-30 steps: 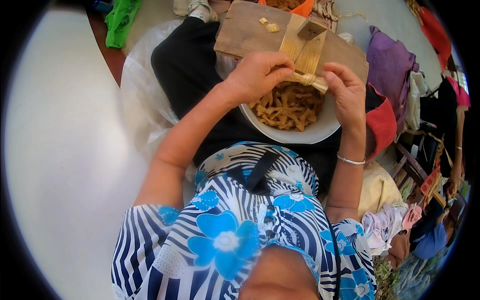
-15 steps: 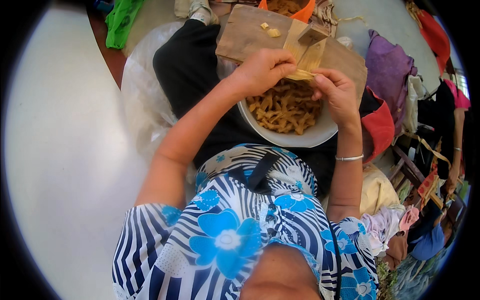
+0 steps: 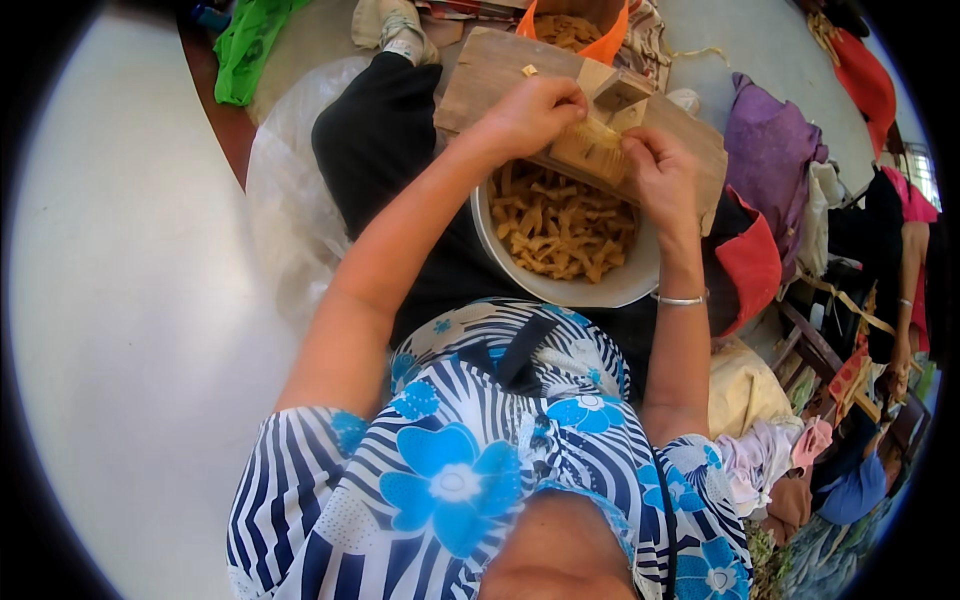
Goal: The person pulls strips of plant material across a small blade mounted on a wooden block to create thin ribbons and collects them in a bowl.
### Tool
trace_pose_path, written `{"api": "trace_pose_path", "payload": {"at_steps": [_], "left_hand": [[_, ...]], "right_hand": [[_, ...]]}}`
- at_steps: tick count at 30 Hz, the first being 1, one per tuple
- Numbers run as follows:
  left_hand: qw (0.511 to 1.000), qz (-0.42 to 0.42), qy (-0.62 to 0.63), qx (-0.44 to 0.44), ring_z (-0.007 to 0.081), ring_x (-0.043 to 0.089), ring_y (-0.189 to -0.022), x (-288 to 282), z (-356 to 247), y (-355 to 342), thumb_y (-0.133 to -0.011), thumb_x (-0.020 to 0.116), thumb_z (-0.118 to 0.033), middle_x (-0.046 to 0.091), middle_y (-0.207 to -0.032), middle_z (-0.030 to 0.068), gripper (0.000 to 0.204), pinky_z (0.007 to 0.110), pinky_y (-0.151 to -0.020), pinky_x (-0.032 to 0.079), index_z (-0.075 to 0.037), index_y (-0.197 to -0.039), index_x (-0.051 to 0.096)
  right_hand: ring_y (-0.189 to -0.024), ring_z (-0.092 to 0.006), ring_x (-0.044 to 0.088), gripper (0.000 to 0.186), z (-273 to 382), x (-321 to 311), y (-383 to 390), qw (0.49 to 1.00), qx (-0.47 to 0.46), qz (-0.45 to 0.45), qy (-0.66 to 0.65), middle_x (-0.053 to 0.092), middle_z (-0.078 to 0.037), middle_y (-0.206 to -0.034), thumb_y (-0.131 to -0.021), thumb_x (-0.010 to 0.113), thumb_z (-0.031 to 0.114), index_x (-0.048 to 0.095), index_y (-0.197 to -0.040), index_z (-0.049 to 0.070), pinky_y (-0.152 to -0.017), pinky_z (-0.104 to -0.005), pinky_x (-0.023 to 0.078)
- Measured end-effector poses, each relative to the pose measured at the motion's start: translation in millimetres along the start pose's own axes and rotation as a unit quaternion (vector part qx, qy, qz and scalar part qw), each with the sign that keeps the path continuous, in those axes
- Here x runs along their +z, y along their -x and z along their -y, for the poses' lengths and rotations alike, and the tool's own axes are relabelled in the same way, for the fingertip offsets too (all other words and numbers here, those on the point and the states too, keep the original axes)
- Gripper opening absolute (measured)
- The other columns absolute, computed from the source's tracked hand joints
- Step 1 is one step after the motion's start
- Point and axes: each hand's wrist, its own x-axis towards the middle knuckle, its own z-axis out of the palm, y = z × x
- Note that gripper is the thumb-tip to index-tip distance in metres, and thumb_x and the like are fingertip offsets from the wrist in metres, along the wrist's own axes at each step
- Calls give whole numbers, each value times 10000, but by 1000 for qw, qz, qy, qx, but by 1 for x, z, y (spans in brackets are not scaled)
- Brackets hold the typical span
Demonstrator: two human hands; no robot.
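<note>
Between my two hands a pale yellow, fibrous strip [image 3: 603, 136] is spread out over a wooden board [image 3: 490, 72]. My left hand [image 3: 543, 115] pinches its left end, and my right hand [image 3: 660, 168] pinches the other; the fingertips are partly hidden. Just beyond the strip, a small wooden block [image 3: 622, 92] stands up from the board. One small yellow piece [image 3: 529, 71] lies near the board's far left part. Below the hands, a white bowl [image 3: 570, 296] holds many twisted brown strips [image 3: 565, 225], its far side covered by the board.
An orange bag [image 3: 607, 45] with more brown pieces stands beyond the board. Clear plastic sheeting [image 3: 290, 180] lies left of my black-clad leg [image 3: 370, 140]. Purple cloth [image 3: 770, 145] and red cloth [image 3: 752, 262] are at right. Another person's arm [image 3: 908, 290] shows at the far right.
Both hands have moved slightly farther away, over the board. The strip, bunched narrow before, is now spread wider. The larger yellow piece on the board is no longer visible.
</note>
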Motion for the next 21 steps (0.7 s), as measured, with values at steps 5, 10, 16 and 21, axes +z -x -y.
{"api": "trace_pose_path", "payload": {"at_steps": [5, 10, 16, 21], "left_hand": [[996, -56, -68, -31, 200, 550, -709, -1, 13, 10, -878, 542, -127, 601, -773, 139, 162, 321, -677, 449, 17, -935, 591], [994, -13, 100, -45, 201, 552, -730, 24, -23, 53, -891, 530, -131, 602, -789, 138, 163, 319, -697, 451, 12, -947, 584], [999, 14, -21, -20, 178, 572, -749, 27, -37, 65, -906, 528, -170, 603, -773, 127, 194, 303, -696, 457, 11, -929, 595], [987, 136, 85, -27, 125, 559, -703, 2, -54, 63, -927, 529, -238, 621, -727, 81, 297, 291, -636, 456, 13, -808, 633]], "right_hand": [[-785, -293, 609, 141, 18, -10, 18, 970, -88, 12, 226, 643, -155, -835, -839, 601, 109, 647, -925, 7, -694, -347, 475], [-816, -330, 591, 146, 53, 7, 37, 938, -220, -72, 259, 629, -168, -859, -830, 626, 167, 654, -895, 40, -688, -410, 464], [-539, -296, 540, 197, 44, 12, 50, 989, -31, -9, 146, 532, -176, -608, -852, 614, 201, 630, -779, 18, -547, -381, 435], [-502, -127, 446, 264, 76, -9, 77, 925, 143, 333, -118, 493, 23, -568, -877, 634, 231, 641, -839, -30, -483, -282, 355]]}}
